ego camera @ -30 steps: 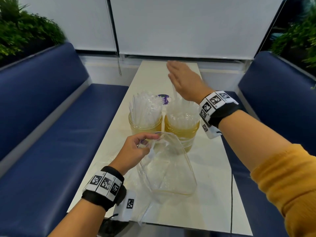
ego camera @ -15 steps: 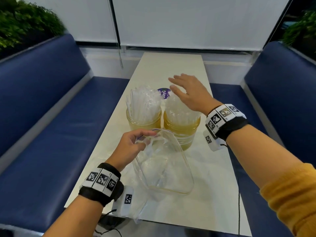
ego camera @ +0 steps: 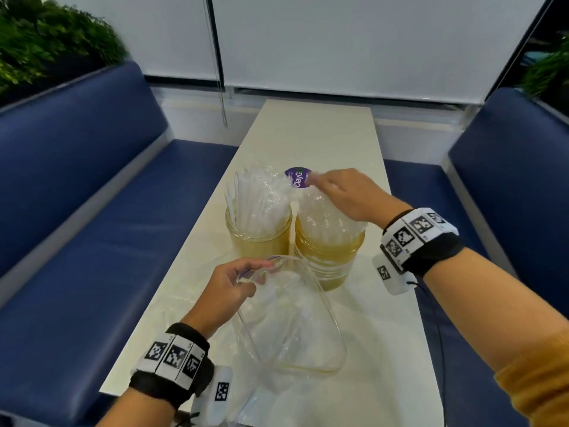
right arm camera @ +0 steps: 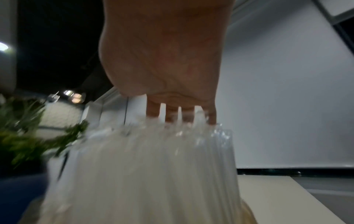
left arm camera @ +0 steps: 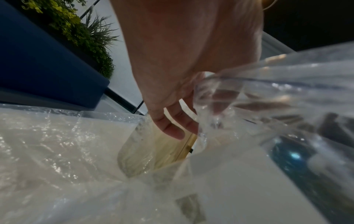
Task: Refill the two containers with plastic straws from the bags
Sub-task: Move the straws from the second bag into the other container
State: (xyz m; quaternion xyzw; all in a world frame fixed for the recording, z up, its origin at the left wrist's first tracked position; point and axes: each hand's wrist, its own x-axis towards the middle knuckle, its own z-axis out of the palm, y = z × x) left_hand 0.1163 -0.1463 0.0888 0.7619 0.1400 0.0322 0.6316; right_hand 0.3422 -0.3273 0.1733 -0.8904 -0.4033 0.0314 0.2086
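Two yellowish jars stand side by side mid-table, the left jar (ego camera: 258,241) and the right jar (ego camera: 328,257), both packed with clear plastic straws (ego camera: 261,198). My right hand (ego camera: 337,189) lies on top of the right jar's straws (ego camera: 323,217); in the right wrist view its straight fingers (right arm camera: 170,115) touch the straw tops (right arm camera: 153,159). My left hand (ego camera: 255,272) pinches the rim of an open clear plastic bag (ego camera: 289,328) just in front of the jars. The left wrist view shows this hand (left arm camera: 180,127) holding the bag (left arm camera: 277,84), with a jar (left arm camera: 153,153) behind the film.
A purple round sticker (ego camera: 298,177) lies on the cream table (ego camera: 323,134) behind the jars. More crumpled clear plastic (ego camera: 191,306) lies flat under my left forearm. Blue benches (ego camera: 92,211) flank the table on both sides, with green plants (ego camera: 46,47) behind the left one.
My right hand has come down from above the far table onto the right jar's straws. My left hand keeps its pinch on the bag rim.
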